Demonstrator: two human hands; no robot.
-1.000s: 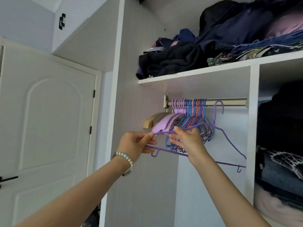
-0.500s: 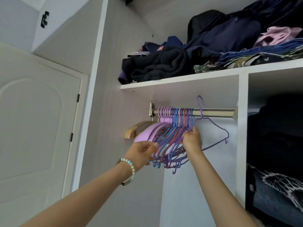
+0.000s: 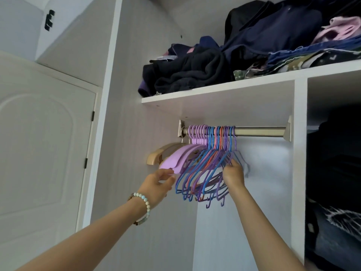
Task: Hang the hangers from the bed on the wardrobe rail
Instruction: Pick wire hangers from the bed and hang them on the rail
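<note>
now: right hand [image 3: 233, 174], fingers tucked into the rightmost purple wire hanger [image 3: 235, 139], just below its neck; pinch or mere push, cannot tell. left hand [image 3: 158, 184] loose, holds nothing, just under the lilac plastic hangers [image 3: 175, 159]. all hooks [image 3: 211, 132] sit on the wardrobe rail [image 3: 259, 132], bunched at its left end. hanger long axes cross the rail, near ends pointing down-left, nearer the left hand.

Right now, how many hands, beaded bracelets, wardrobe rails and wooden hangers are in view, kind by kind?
Hands: 2, left hand and right hand
Beaded bracelet: 1
Wardrobe rail: 1
Wooden hanger: 1
Total: 5
The thin coloured hangers are too bunched to count.
</note>
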